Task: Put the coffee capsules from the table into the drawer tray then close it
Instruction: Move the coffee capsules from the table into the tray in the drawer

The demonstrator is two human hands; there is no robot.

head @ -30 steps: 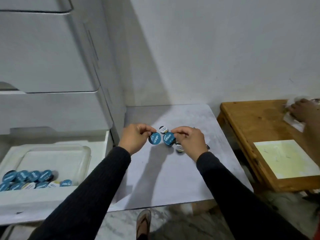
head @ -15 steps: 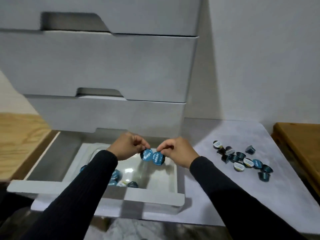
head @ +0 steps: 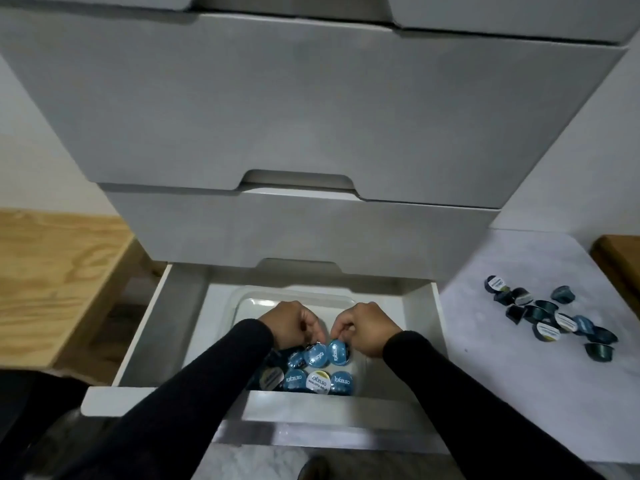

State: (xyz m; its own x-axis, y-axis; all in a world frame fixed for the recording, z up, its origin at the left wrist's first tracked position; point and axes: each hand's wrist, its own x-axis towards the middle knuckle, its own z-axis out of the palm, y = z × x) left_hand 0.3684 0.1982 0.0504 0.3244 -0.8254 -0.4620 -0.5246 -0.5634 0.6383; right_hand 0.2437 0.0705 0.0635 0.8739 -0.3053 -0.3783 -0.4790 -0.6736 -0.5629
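Note:
The bottom drawer (head: 145, 327) stands pulled out, with a clear plastic tray (head: 249, 301) inside. Both hands are down inside the tray. My left hand (head: 294, 325) pinches a blue-lidded capsule (head: 317, 355) and my right hand (head: 365, 327) pinches another blue capsule (head: 337, 351), both set against the row of several capsules (head: 311, 381) lying at the tray's near end. More capsules (head: 554, 317), dark cups with blue or pale lids, lie scattered on the grey table (head: 502, 393) to the right.
Closed grey drawers (head: 294, 109) rise above the open one. A wooden surface (head: 52, 282) lies at the left, and a brown wooden edge (head: 620, 258) at the far right. A foot shows at the bottom edge, below the drawer front (head: 166, 403).
Both hands lifted a capsule each from the table pile, carried them left over the drawer, and have now lowered them into the tray beside the other capsules.

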